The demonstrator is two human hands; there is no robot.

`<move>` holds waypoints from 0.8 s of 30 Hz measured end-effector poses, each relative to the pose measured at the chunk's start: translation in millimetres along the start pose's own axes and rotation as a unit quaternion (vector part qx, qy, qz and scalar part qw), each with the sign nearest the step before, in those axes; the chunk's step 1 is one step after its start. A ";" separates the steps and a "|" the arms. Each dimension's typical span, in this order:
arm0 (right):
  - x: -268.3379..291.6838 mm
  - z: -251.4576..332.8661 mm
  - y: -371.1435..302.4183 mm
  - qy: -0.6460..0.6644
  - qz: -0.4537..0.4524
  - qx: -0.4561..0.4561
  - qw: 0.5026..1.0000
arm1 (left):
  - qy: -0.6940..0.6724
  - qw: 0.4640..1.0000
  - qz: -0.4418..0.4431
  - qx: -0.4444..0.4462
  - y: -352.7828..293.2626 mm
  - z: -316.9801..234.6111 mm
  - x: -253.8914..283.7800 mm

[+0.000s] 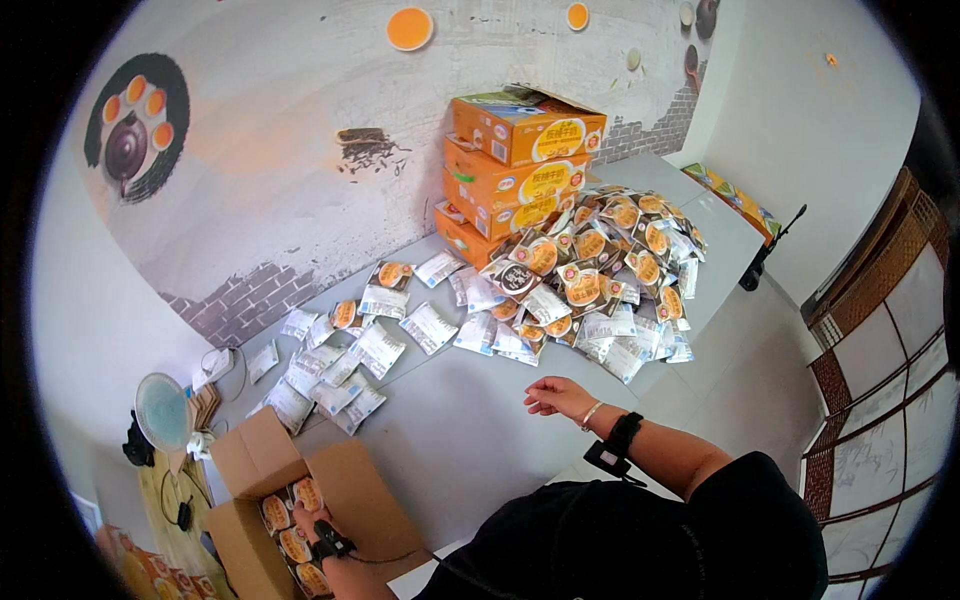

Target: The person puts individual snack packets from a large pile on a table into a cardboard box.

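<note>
My left hand [312, 522] is down inside an open cardboard box [262, 452], over brown packets with orange round pictures [295, 545] that lie side by side in it. Its fingers are too small and partly hidden, so what they grip, if anything, does not show. My right hand [556, 398] hovers above the table's front edge, fingers loosely curled together with nothing visible in them. Closest to it is a big heap of packets [590, 285], some showing brown fronts and others white backs. A looser spread of mostly white-side-up packets [340, 370] lies between the heap and the box.
Orange cartons [520, 180] are stacked against the wall behind the heap. A round mirror-like disc on a stand [163, 412], a white plug block [212, 368] and cables are at the left. The grey table [460, 440] runs along the wall; a folding screen [880, 400] stands at right.
</note>
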State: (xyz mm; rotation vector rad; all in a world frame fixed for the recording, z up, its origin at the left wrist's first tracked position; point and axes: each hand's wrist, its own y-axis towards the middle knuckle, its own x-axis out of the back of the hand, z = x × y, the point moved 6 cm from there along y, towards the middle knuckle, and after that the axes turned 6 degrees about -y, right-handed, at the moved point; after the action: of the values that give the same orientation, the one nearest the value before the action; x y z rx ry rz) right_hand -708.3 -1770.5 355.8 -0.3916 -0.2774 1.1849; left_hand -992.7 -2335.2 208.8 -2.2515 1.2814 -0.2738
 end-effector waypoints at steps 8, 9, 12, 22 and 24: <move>95.4 14.2 46.2 0.112 -0.163 0.025 0.980 | -0.066 0.996 -0.038 0.036 -69.7 -26.7 -7.0; 115.7 14.2 50.4 0.143 -0.208 0.044 0.967 | -0.258 0.962 -0.023 0.084 -87.4 -21.7 -18.7; 169.2 19.7 68.3 0.137 -0.295 0.102 0.940 | -0.266 0.961 0.052 0.051 -124.0 -41.3 -29.5; 270.2 7.2 126.7 -0.092 -0.441 0.209 0.868 | -0.285 0.934 0.216 0.015 -169.8 -38.1 -24.5; 299.1 -4.9 132.6 -0.133 -0.479 0.196 0.845 | -0.319 0.927 0.188 0.066 -206.7 -36.3 -55.7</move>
State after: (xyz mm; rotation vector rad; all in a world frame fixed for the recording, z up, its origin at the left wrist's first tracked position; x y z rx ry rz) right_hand -711.6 -1449.0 295.2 0.2809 -0.3951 0.2689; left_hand -885.2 -2216.0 355.1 -1.7095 1.2364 0.4658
